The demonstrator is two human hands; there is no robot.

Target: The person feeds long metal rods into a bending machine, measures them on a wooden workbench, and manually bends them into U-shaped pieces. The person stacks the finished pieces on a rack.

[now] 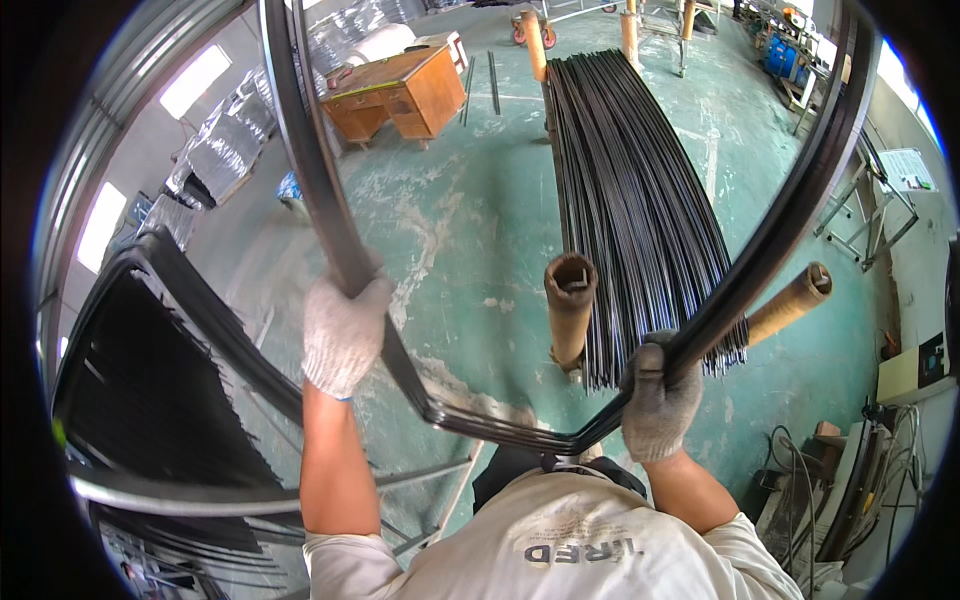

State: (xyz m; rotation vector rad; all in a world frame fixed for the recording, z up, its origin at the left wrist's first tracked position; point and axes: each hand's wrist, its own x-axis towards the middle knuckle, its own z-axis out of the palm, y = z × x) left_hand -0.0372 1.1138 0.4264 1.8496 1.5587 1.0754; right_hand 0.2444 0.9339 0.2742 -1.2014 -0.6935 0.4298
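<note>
Bent strips [500,428]: tops cut off
Left hand [345,335]: gripping them, blurred
Right hand [660,402]: gripping them
Black rods [640,190]: beyond right hand

My left glove [344,340] is off-white, my right glove [663,405] greyer (its thumb [650,362] darker still). My bent strips [505,430] are black; the straight strips [640,200], black with silvery streaks; the tubes [568,330], tan; the floor [465,250], green with pale blotches.

Between my left hand [347,335] and right hand [662,402], I have room to pass inside the strips [505,430], above the floor [460,270]. Ahead, 2 tubes [570,320] flanking the rods [640,200] stand in my way; on my left, the rack [190,497] hinders a sideways reach.
</note>
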